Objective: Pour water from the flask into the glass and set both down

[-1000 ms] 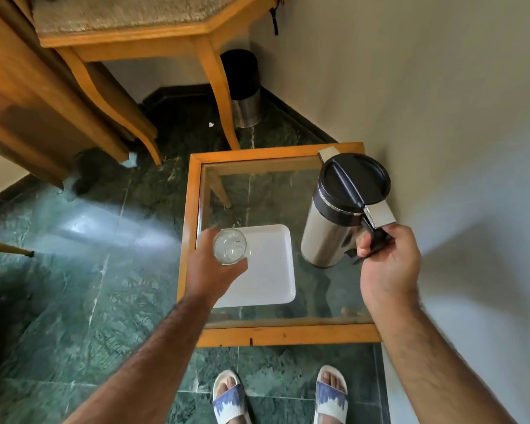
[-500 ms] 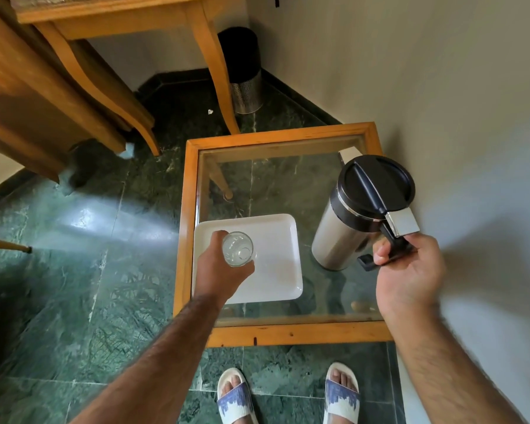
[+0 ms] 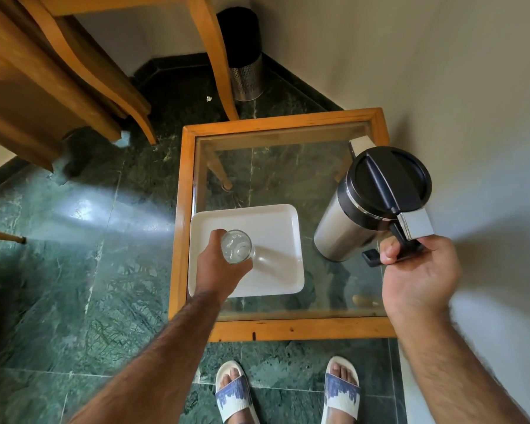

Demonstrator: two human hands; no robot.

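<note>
A clear glass [image 3: 237, 250] with water in it is gripped from the left side by my left hand [image 3: 218, 272], low over the white tray [image 3: 276, 221]. I cannot tell whether its base touches the tray. My right hand [image 3: 416, 276] grips the black handle of the steel flask [image 3: 349, 231], which has a black lid shut on top. The flask stands nearly upright at the right side of the glass-topped table [image 3: 276, 120]; whether its base rests on the glass is unclear.
The small wooden-framed table stands against the wall on the right. A perforated metal bin [image 3: 245, 78] sits in the far corner behind a wooden table leg [image 3: 218, 65]. Green marble floor lies to the left. My feet in sandals [image 3: 236, 393] are just before the table.
Both hands have moved down and toward the table: the glass has come lower over the tray, and the flask has shifted right and lower.
</note>
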